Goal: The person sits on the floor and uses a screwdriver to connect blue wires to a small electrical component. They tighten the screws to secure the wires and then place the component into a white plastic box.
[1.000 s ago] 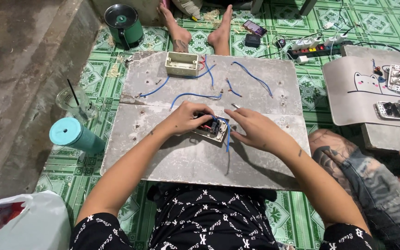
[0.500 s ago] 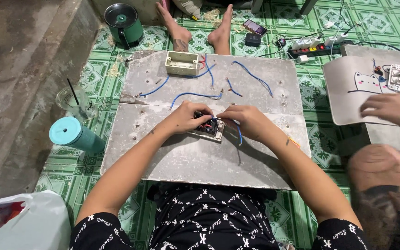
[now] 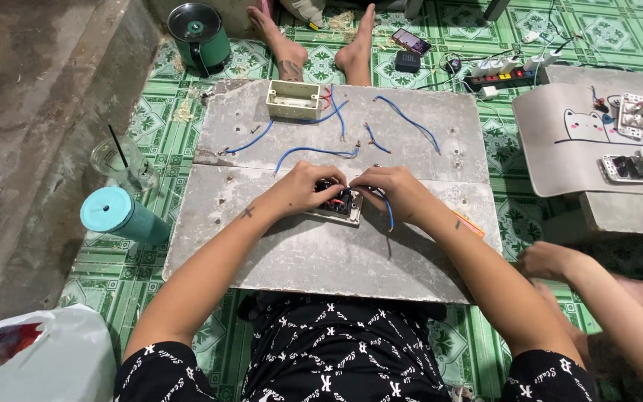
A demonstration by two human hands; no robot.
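Hands meet over a switch plate on a grey board

Both hands close in on one small thing near the middle of a grey board (image 3: 321, 253). The left hand (image 3: 308, 190) is curled, its fingers bent down onto the left end of a white switch plate (image 3: 336, 206) that lies on its face, its dark back and small red parts showing. The right hand (image 3: 398, 192) is curled too, fingertips pinched at the plate's right end, where a short blue wire (image 3: 388, 212) bends down and away from under the fingers. Whether the right hand grips the wire itself or only the plate cannot be told. The two hands nearly touch above the plate.

Farther up the board lie several loose blue wires (image 3: 314, 151), and past them, near the far edge, a cream-white mounting box (image 3: 294, 100) stands open side up. Bare feet (image 3: 321, 45) of another person rest just beyond that edge on a green patterned mat (image 3: 150, 112).

To the left of the board, a teal tumbler (image 3: 122, 217) lies on its side, with a clear plastic cup (image 3: 122, 162) and black straw just behind it, and a green round-lidded pot (image 3: 201, 33) farther back. A white plastic bag (image 3: 35, 357) sits at the lower left.

To the right, a second board (image 3: 567, 149) carries more switch plates (image 3: 630, 168), and a power strip (image 3: 507, 71) lies beyond it. Another person's hand (image 3: 548, 259) reaches in at the lower right.
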